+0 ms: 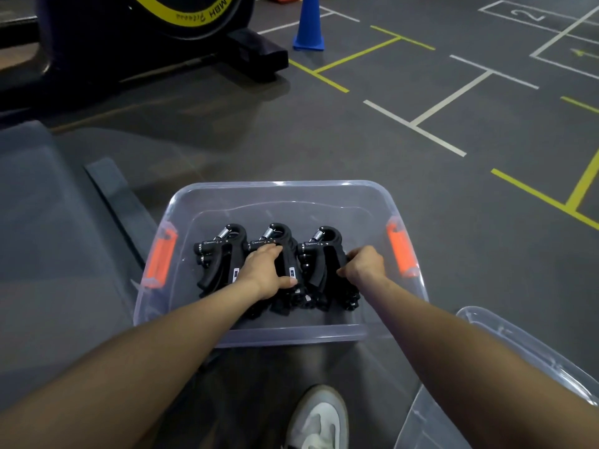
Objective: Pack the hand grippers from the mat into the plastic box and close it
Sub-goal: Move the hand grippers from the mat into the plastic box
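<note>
Both hands are working inside the clear plastic box (pixel 402 202) in the middle of the frame. The left hand (pixel 267 270) is lying over the middle hand gripper (pixel 278 241), fingers flat on top and thumb curling round its handle. The right hand (pixel 364 265) is curling its fingers round the right hand gripper (pixel 324 247).

To do this well, I think the hands should be pushing the black stacks close together and flat, so nothing is poking above the rim.

The box is holding 3 rows of hand grippers, including the left hand gripper (pixel 220 247). The orange latches (pixel 162 251) are sitting on its sides. The clear lid (pixel 518 345) is waiting at the lower right, not on yet.
</note>
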{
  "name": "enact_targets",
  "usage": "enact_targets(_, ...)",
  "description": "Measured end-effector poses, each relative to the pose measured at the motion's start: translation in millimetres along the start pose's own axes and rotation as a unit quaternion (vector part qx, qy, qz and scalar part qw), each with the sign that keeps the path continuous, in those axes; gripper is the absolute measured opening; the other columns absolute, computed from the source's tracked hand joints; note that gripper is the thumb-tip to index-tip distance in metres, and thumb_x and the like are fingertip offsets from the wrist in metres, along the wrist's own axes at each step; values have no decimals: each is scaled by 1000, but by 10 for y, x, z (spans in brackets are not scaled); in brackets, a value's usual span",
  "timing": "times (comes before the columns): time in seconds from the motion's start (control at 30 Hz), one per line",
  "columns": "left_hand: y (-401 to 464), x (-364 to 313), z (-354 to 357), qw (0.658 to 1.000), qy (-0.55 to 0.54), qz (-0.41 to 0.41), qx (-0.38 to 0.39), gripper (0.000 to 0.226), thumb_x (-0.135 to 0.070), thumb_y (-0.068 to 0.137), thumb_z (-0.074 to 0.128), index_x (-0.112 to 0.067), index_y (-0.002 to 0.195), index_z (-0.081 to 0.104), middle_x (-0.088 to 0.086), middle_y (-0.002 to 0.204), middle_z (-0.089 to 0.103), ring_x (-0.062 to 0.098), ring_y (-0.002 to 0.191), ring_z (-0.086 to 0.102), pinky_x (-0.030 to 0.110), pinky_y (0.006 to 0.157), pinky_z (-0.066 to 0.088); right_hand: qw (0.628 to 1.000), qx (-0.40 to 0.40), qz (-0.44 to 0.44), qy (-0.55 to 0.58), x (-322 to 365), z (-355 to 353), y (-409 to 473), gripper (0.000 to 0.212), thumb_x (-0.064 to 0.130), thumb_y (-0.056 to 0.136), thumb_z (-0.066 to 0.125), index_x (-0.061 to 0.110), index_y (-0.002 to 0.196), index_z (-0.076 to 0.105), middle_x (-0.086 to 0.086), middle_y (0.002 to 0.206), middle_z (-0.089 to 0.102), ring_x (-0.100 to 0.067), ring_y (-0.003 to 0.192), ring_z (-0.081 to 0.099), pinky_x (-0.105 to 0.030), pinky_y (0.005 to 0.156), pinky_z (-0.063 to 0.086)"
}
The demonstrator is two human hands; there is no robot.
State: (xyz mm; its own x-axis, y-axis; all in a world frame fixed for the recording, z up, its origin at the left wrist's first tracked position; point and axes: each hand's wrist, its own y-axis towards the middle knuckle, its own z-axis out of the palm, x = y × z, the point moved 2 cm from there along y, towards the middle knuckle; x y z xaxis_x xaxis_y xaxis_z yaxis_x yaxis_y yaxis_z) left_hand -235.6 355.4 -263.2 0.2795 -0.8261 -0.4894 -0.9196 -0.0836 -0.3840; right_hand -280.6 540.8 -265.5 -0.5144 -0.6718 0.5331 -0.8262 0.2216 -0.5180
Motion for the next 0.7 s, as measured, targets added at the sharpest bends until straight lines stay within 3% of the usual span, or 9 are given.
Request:
enact_targets(0.1, -45, -34, -65, 1000, -11, 0, 0, 83, -33, 79, 72, -13, 146, 28, 3, 156, 22, 20, 143, 25, 33, 119, 20, 1000, -2, -9, 16, 83, 11, -72, 25, 4, 75, 64, 11, 98, 72, -11, 87, 68, -28, 88, 70, -37, 82, 58)
enact_targets(0.23, -174, -61, -364, 996, -52, 6, -66, 68, -26, 82, 69, -15, 141, 38, 4, 148, 35, 22, 135, 38, 29, 114, 27, 996, -14, -56, 70, 332, 24, -280, 36, 9, 81, 66, 15, 116, 64, -10, 115, 67, -26, 109, 63, -29, 94, 48)
enact_targets(0.37, -432, 95, -833, 981, -109, -9, -160, 52, -15, 85, 66, -11, 134, 48, 7, 139, 46, 23, 125, 49, 27, 107, 33, 986, 10, -128, 106, 826, 222, -650, 48, 12, 84, 64, 13, 130, 53, -7, 128, 60, -27, 119, 57, -32, 102, 41)
enact_targets(0.5, -850, 614, -1288, 962, -128, -50, -238, 45, -11, 83, 66, -6, 126, 54, 14, 128, 54, 27, 117, 55, 29, 104, 39, 971, 61, -213, 92, 1437, 632, -1185, 50, 15, 86, 63, 11, 134, 48, -9, 133, 56, -27, 122, 54, -33, 103, 40)
enact_targets(0.7, -1707, 1661, -1847, 923, -137, -154, -324, 46, -9, 84, 65, -4, 128, 52, 17, 128, 51, 27, 117, 55, 25, 101, 36, 928, 167, -331, 50, 2270, 1601, -2242, 55, 15, 84, 66, 7, 136, 46, -14, 135, 54, -27, 125, 52, -33, 106, 40)
